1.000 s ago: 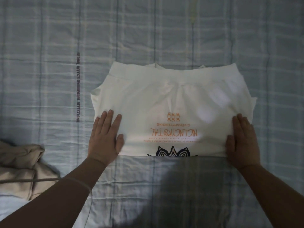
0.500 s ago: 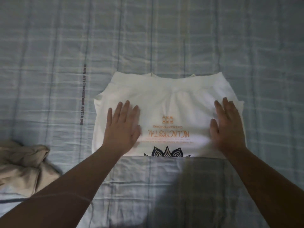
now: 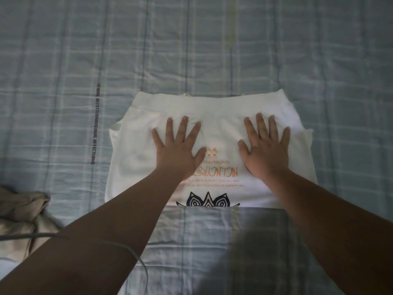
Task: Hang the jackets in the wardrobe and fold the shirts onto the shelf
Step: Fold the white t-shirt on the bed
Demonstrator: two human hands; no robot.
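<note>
Your left hand (image 3: 179,149) and right hand (image 3: 264,145) press flat, fingers spread, on the folded white cotton shirt with orange lettering (image 3: 136,158), lying on the blue-grey checked bedsheet (image 3: 212,50); a crumpled beige garment (image 3: 21,211) lies at left.

Beige garment (image 3: 19,211): cut by left edge. Shirt (image 3: 136,158) print: partly under left hand (image 3: 178,152); small lettering seemingly illegible.

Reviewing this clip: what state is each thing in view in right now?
shirt: folded, lying flat on the bedspread, print facing up.
left hand: flat, fingers spread, pressing the shirt.
right hand: flat, fingers spread, pressing the shirt.
beige garment: crumpled, unfolded.
bedspread: spread out, lightly wrinkled.
</note>
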